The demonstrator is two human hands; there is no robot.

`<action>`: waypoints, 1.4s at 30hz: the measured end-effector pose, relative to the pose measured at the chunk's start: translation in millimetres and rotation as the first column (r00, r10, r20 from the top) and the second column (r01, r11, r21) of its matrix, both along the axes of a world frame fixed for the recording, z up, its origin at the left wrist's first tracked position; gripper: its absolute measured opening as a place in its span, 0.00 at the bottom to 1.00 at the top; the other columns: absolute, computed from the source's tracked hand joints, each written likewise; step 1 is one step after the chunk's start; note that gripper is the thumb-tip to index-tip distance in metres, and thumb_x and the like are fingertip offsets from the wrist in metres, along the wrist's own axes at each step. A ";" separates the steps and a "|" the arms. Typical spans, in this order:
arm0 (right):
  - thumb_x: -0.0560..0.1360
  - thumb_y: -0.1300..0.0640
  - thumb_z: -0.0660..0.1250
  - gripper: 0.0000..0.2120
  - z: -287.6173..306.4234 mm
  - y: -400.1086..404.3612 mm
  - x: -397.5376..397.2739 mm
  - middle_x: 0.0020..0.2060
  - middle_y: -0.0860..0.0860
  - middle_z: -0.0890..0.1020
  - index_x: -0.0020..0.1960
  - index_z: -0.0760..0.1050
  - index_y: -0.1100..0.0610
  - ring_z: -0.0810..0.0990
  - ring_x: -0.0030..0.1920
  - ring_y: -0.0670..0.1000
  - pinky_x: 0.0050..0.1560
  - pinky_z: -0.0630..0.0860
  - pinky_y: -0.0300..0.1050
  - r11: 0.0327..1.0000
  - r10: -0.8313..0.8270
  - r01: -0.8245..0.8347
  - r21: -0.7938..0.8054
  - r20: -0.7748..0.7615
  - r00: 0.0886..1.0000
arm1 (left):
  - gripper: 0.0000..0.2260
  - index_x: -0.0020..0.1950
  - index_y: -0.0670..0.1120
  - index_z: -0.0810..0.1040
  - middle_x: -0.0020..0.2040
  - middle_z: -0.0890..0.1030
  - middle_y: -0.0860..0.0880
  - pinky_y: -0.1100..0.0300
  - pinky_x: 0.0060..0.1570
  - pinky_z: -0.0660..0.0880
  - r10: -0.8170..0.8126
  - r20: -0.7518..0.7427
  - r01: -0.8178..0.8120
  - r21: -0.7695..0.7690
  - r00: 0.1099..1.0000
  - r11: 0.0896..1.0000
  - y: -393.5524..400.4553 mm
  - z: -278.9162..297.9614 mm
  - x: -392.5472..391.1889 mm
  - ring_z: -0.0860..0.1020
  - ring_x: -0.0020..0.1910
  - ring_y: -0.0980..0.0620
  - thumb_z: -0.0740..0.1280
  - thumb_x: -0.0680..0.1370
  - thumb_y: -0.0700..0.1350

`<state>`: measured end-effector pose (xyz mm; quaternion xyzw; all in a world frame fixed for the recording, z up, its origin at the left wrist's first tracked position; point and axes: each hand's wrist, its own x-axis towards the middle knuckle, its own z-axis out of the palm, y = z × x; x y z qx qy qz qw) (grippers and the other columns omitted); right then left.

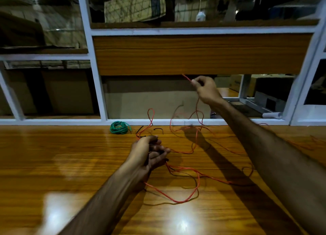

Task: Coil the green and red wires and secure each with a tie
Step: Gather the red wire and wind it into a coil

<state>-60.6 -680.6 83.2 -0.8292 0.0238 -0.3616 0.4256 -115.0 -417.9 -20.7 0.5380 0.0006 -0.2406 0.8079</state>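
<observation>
A: State the layout on the counter

B: The red wire sprawls loose over the middle and right of the counter. The green wire is already a coil at the far edge, with a black tie just beside it

A: Grip state?

B: The right hand is raised, pinching the red wire near its end. The left hand curls loosely round strands of it

A: Handling?

B: Judged light, thin, springy and prone to tangling. Hold near the end and feed loops into the left hand
</observation>
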 end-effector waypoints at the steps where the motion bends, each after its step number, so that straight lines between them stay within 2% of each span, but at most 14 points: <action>1: 0.85 0.55 0.59 0.10 6.7 1.5 -3.3 0.48 0.52 0.78 0.58 0.77 0.57 0.75 0.45 0.46 0.43 0.71 0.40 1.000 -0.007 0.007 0.011 0.043 0.999 | 0.08 0.55 0.37 0.77 0.32 0.78 0.43 0.49 0.54 0.82 -0.010 0.009 0.010 0.005 1.000 1.000 0.2 -0.2 -0.2 0.86 0.39 0.42 0.65 0.84 0.43; 5: 0.84 0.53 0.60 0.10 27.4 3.0 -14.3 0.55 0.55 0.76 0.58 0.76 0.57 0.74 0.50 0.47 0.48 0.71 0.38 0.996 -0.087 0.084 0.025 0.231 0.969 | 0.10 0.57 0.38 0.77 0.38 0.83 0.40 0.56 0.41 0.84 -0.061 0.048 0.059 0.035 0.997 0.998 -1.1 -0.4 -2.5 0.85 0.42 0.42 0.67 0.84 0.44; 9: 0.84 0.54 0.61 0.07 40.0 5.4 -38.3 0.56 0.56 0.76 0.57 0.75 0.55 0.76 0.53 0.49 0.51 0.75 0.41 0.991 -0.116 0.130 -0.012 0.364 0.924 | 0.12 0.60 0.36 0.77 0.43 0.84 0.39 0.56 0.41 0.84 -0.078 0.056 0.077 0.023 0.995 0.997 1.4 -1.8 -1.2 0.85 0.41 0.43 0.69 0.83 0.45; 11: 0.84 0.55 0.61 0.07 40.8 9.7 -53.1 0.53 0.54 0.77 0.57 0.76 0.56 0.75 0.49 0.46 0.49 0.74 0.40 0.993 -0.062 0.090 -0.083 0.286 0.956 | 0.13 0.60 0.36 0.77 0.42 0.85 0.40 0.56 0.39 0.84 -0.081 0.053 0.080 0.030 0.995 0.996 2.7 -2.7 1.4 0.86 0.41 0.43 0.69 0.83 0.46; 14: 0.84 0.57 0.60 0.07 29.5 18.1 -74.4 0.45 0.50 0.77 0.55 0.76 0.56 0.75 0.43 0.45 0.43 0.73 0.39 0.985 0.049 -0.044 -0.168 0.028 0.998 | 0.14 0.57 0.36 0.77 0.40 0.85 0.41 0.56 0.35 0.83 -0.081 0.067 0.074 0.103 0.994 0.992 4.2 -4.1 4.5 0.85 0.38 0.43 0.69 0.83 0.48; 16: 0.84 0.57 0.60 0.07 16.1 21.0 -83.9 0.43 0.50 0.77 0.53 0.76 0.56 0.76 0.43 0.48 0.42 0.75 0.41 0.982 0.079 -0.090 -0.163 -0.077 0.994 | 0.17 0.50 0.37 0.78 0.34 0.82 0.42 0.56 0.29 0.78 -0.067 0.121 0.038 0.223 0.990 0.974 5.9 -5.0 3.6 0.81 0.32 0.44 0.69 0.83 0.52; 18: 0.84 0.58 0.60 0.07 0.9 22.5 -90.6 0.43 0.52 0.78 0.53 0.76 0.56 0.77 0.43 0.50 0.43 0.76 0.43 0.982 0.081 -0.098 -0.161 -0.108 0.991 | 0.21 0.43 0.39 0.78 0.30 0.78 0.43 0.56 0.28 0.74 -0.013 0.271 -0.103 0.411 0.963 0.906 8.2 -10.4 7.5 0.77 0.26 0.45 0.71 0.80 0.58; 21: 0.84 0.58 0.60 0.08 -19.8 23.8 -96.2 0.43 0.50 0.78 0.54 0.77 0.58 0.77 0.43 0.48 0.42 0.75 0.39 0.970 0.070 -0.099 -0.220 -0.134 0.988 | 0.27 0.37 0.43 0.80 0.31 0.82 0.46 0.47 0.36 0.83 -0.067 0.593 -0.453 0.679 0.803 0.577 15.1 -14.2 18.0 0.82 0.30 0.44 0.72 0.73 0.68; 23: 0.84 0.58 0.61 0.06 -30.0 23.2 -96.7 0.45 0.50 0.78 0.54 0.77 0.56 0.78 0.45 0.47 0.44 0.76 0.40 0.959 0.064 -0.103 -0.266 -0.152 0.986 | 0.26 0.35 0.46 0.79 0.31 0.81 0.48 0.49 0.37 0.83 -0.131 0.742 -0.641 0.641 0.657 0.422 21.7 -9.3 21.9 0.81 0.33 0.46 0.73 0.71 0.70; 27: 0.83 0.55 0.63 0.05 -40.9 18.6 -94.1 0.49 0.53 0.79 0.50 0.77 0.52 0.80 0.49 0.51 0.46 0.78 0.44 0.936 0.052 -0.111 -0.333 -0.181 0.982 | 0.19 0.33 0.49 0.74 0.30 0.77 0.53 0.55 0.34 0.78 -0.186 0.926 -0.790 0.378 0.329 0.482 18.8 10.6 28.2 0.78 0.32 0.50 0.77 0.74 0.59; 31: 0.83 0.54 0.63 0.07 -44.2 13.2 -89.5 0.49 0.53 0.80 0.52 0.78 0.55 0.79 0.49 0.49 0.44 0.74 0.40 0.938 0.061 -0.125 -0.324 -0.199 0.978 | 0.02 0.46 0.49 0.84 0.42 0.85 0.50 0.51 0.43 0.83 -0.276 0.933 -0.698 0.356 0.231 0.621 -18.1 34.4 49.7 0.82 0.40 0.53 0.75 0.78 0.45; 35: 0.83 0.54 0.63 0.08 -48.1 2.7 -81.1 0.49 0.50 0.80 0.54 0.78 0.56 0.79 0.49 0.47 0.43 0.73 0.39 0.946 0.070 -0.145 -0.291 -0.253 0.965 | 0.12 0.63 0.42 0.83 0.59 0.85 0.44 0.53 0.58 0.81 -0.324 0.885 -0.532 0.460 0.334 0.711 -73.7 57.3 93.6 0.82 0.54 0.52 0.70 0.80 0.35; 39: 0.83 0.55 0.64 0.04 -59.3 -6.7 -69.8 0.46 0.48 0.79 0.52 0.77 0.53 0.80 0.49 0.49 0.43 0.78 0.42 0.961 0.104 -0.162 -0.226 -0.247 0.963 | 0.20 0.70 0.41 0.77 0.69 0.79 0.42 0.48 0.67 0.77 -0.560 0.761 -0.383 0.649 0.328 0.658 -121.8 56.7 129.7 0.77 0.68 0.45 0.71 0.79 0.35; 42: 0.83 0.54 0.64 0.05 -68.7 -13.1 -62.1 0.46 0.51 0.80 0.51 0.77 0.52 0.81 0.49 0.55 0.46 0.82 0.53 0.971 0.114 -0.162 -0.177 -0.256 0.960 | 0.16 0.67 0.38 0.78 0.66 0.80 0.38 0.58 0.55 0.78 -0.735 0.596 -0.248 0.803 0.325 0.541 -149.1 47.2 141.1 0.79 0.65 0.42 0.71 0.80 0.37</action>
